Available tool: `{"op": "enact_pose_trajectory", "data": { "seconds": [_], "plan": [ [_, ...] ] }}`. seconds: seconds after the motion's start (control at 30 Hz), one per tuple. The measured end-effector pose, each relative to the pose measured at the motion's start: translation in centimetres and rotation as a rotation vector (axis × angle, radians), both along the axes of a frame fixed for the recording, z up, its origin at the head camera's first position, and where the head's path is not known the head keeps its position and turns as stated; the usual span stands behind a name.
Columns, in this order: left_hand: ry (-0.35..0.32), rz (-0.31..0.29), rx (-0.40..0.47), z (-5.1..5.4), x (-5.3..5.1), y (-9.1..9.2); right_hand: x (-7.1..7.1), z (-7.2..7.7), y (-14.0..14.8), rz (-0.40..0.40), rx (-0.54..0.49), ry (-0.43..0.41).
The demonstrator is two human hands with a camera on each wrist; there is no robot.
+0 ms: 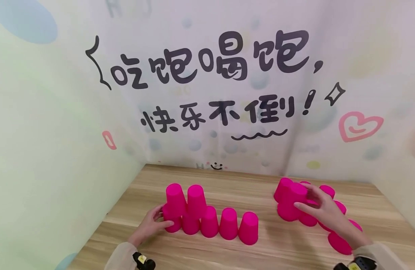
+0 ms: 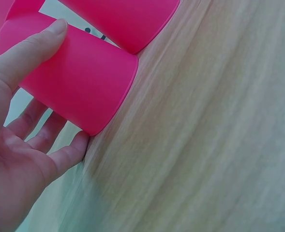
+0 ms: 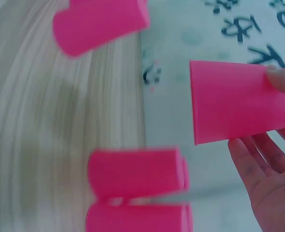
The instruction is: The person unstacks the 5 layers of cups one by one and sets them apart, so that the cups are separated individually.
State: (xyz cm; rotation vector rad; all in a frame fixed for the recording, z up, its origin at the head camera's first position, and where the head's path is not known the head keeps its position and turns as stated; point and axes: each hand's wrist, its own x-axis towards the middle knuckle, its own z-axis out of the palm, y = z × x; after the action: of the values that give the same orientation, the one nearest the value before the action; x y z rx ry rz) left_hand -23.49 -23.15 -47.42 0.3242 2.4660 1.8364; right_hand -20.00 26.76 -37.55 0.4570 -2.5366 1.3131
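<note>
In the head view, a row of several upside-down pink cups [image 1: 229, 224] stands on the table, with two more cups [image 1: 196, 200] stacked over its left end. My left hand [image 1: 150, 225] is at that end and holds the leftmost bottom cup [image 2: 86, 79], thumb on the near side and fingers around the far side. At the right, my right hand [image 1: 324, 210] grips a pink cup [image 3: 234, 101] between thumb and fingers. The right wrist view shows this cup raised clear of the cups [image 3: 135, 171] standing on the table.
Several more upside-down pink cups [image 1: 340, 243] stand close together below and beside the right hand. The wooden table [image 1: 207, 258] meets a printed backdrop [image 1: 214, 150] behind and pale walls on both sides.
</note>
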Motion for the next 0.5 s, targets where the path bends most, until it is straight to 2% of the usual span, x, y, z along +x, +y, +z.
{"op": "enact_pose_trajectory", "data": {
  "seconds": [0.27, 0.5],
  "plan": [
    [-0.035, 0.016, 0.013, 0.4, 0.1, 0.0, 1.7, -2.2, 3.7, -0.01, 0.027, 0.026],
    [-0.027, 0.007, 0.012, 0.6, 0.3, 0.2, 3.0, -4.2, 4.5, -0.129, 0.139, 0.038]
  ]
}}
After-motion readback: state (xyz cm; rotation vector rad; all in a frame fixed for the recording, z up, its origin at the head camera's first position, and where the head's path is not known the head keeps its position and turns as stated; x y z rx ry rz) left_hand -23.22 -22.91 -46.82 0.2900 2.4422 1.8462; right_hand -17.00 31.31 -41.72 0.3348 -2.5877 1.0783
